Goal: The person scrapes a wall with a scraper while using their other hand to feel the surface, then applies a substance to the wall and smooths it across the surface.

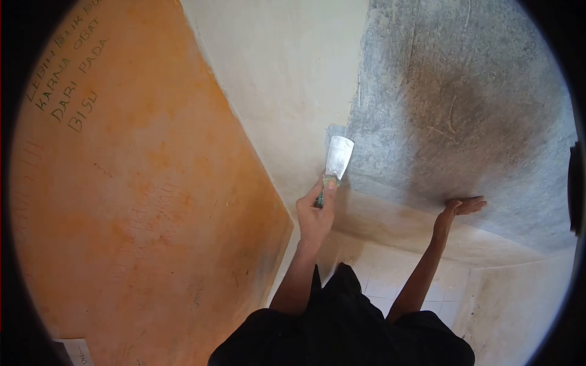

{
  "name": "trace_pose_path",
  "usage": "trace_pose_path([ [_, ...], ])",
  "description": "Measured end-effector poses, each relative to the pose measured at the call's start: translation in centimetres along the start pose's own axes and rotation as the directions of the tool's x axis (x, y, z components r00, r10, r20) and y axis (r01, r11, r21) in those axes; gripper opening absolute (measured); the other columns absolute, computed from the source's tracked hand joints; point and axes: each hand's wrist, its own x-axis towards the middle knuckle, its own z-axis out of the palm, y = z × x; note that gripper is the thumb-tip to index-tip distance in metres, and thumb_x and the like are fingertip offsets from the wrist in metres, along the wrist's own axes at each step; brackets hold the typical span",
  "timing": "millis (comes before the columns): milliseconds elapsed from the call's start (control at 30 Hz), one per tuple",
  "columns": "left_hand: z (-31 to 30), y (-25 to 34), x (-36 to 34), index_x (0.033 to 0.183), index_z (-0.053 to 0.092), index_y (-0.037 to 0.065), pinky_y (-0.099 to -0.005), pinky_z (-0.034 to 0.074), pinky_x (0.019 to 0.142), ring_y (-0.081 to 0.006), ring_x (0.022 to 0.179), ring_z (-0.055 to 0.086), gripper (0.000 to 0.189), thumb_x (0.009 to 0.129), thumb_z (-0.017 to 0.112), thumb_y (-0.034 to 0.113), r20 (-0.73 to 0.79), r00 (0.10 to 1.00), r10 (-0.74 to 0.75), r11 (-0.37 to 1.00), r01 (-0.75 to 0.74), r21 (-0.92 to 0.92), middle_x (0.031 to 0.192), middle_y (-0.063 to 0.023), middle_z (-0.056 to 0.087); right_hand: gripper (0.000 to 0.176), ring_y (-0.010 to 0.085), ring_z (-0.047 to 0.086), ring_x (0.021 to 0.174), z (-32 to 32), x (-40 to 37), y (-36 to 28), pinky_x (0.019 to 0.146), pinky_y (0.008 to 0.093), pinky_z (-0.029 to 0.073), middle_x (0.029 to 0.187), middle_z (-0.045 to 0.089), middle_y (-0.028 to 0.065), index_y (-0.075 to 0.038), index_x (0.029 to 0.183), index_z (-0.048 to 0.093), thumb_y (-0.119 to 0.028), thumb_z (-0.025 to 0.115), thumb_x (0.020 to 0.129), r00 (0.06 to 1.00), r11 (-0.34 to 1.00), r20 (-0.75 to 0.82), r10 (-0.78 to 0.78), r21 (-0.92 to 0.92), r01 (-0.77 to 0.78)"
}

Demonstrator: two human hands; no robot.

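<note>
A putty knife (339,157) with a wide metal blade and a green handle is in my left hand (317,206), whose fingers are wrapped round the handle with the thumb along it. The blade lies against or close over the wall, at the border between the cream paint (287,79) and the bare grey surface (397,110). My right hand (469,205) is at the lower edge of the grey surface, palm toward it, fingers stretched out and holding nothing.
An orange wall (152,183) with handwriting fills the left side. White floor tiles (381,290) show below, between my arms. A paper (76,352) is at the lower left, and a dark object (575,189) stands at the right edge.
</note>
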Motion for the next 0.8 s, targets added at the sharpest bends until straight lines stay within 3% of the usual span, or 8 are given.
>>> trace_pose_path([
  [100,0.2,1.2,-0.2,0.128,0.060,-0.005,-0.0200,0.036,0.057,-0.0022,0.067,0.042,0.042,0.099,0.060,0.026,-0.021,1.000,-0.008,0.998,0.007,-0.068,0.079,0.0050,0.056,0.101,0.0394,-0.021,0.146,-0.3,0.0,0.9,0.115,0.0562,-0.011,0.158,-0.022,0.0233,-0.006,0.154,-0.013,-0.079,0.014,0.090,1.000,1.000,0.015,0.011,-0.001,-0.011],
  [167,0.1,1.8,-0.1,0.126,0.062,-0.004,-0.0197,0.034,0.055,-0.0021,0.065,0.040,0.042,0.099,0.062,0.027,0.024,0.988,-0.152,0.987,0.153,-0.057,0.076,0.0061,0.053,0.101,0.0393,-0.021,0.146,-0.3,-0.1,1.3,0.115,0.0558,-0.010,0.158,-0.022,0.0235,-0.006,0.154,-0.013,-0.079,0.014,0.090,0.999,1.000,0.028,0.017,0.006,-0.017],
  [367,-0.2,4.0,0.9,0.125,0.064,-0.001,-0.0207,0.031,0.052,-0.0020,0.062,0.037,0.040,0.098,0.062,0.028,0.000,0.992,-0.123,0.992,0.123,-0.039,0.072,0.0085,0.049,0.101,0.0390,-0.019,0.146,0.2,-0.2,1.4,0.115,0.0547,-0.009,0.158,-0.021,0.0241,-0.005,0.154,-0.014,-0.078,0.014,0.090,0.997,0.999,0.067,0.036,0.015,-0.038],
  [500,-0.6,1.9,0.1,0.125,0.064,-0.001,-0.0214,0.030,0.052,-0.0017,0.062,0.037,0.040,0.098,0.062,0.029,0.005,0.998,-0.068,0.992,0.068,-0.103,0.071,0.0084,0.049,0.100,0.0388,-0.019,0.146,0.2,0.0,0.9,0.116,0.0540,-0.008,0.158,-0.020,0.0245,-0.005,0.153,-0.014,-0.078,0.014,0.091,0.997,0.999,0.077,0.027,0.037,-0.030],
  [567,-1.1,1.7,-0.7,0.126,0.063,0.000,-0.0206,0.032,0.053,-0.0019,0.063,0.038,0.041,0.098,0.062,0.029,0.007,0.984,-0.179,0.979,0.179,-0.098,0.073,0.0071,0.052,0.100,0.0387,-0.018,0.147,0.2,-0.2,0.5,0.116,0.0537,-0.008,0.158,-0.020,0.0247,-0.005,0.153,-0.014,-0.078,0.015,0.091,0.997,0.998,0.070,0.021,0.050,-0.024],
  [800,-0.3,1.0,-0.4,0.127,0.062,-0.001,-0.0205,0.032,0.054,-0.0022,0.063,0.038,0.040,0.098,0.061,0.027,-0.031,0.999,-0.020,0.999,0.019,-0.031,0.073,0.0073,0.053,0.100,0.0384,-0.017,0.147,-0.1,-0.3,0.1,0.116,0.0524,-0.006,0.158,-0.019,0.0254,-0.004,0.153,-0.014,-0.077,0.015,0.091,0.998,0.998,0.068,0.020,0.060,-0.024],
])
